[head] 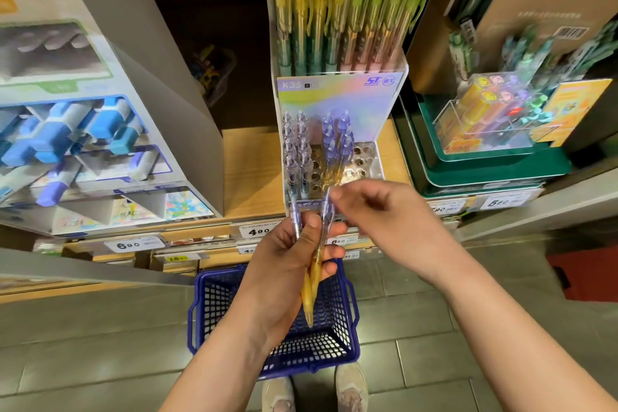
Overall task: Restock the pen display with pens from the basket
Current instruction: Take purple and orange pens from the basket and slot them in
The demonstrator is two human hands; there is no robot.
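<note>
My left hand (290,254) grips two pens (309,281) with purple tops and yellow tips, tips pointing down over the blue basket (207,304). My right hand (378,211) reaches in from the right, and its fingertips pinch the top of the right-hand pen of the two. Just behind the hands stands the pen display (366,157), a clear rack with round holes. Several purple pens (296,147) fill its left side, and more stand in the middle. Holes on the right are bare. The basket sits on the floor and looks empty.
A taller tier of yellow and green pens (341,10) rises behind the rack. A box of blue markers (77,140) stands at left, a green tray of goods (495,157) at right. Price tags (259,231) line the shelf edge. My shoes (314,391) show below the basket.
</note>
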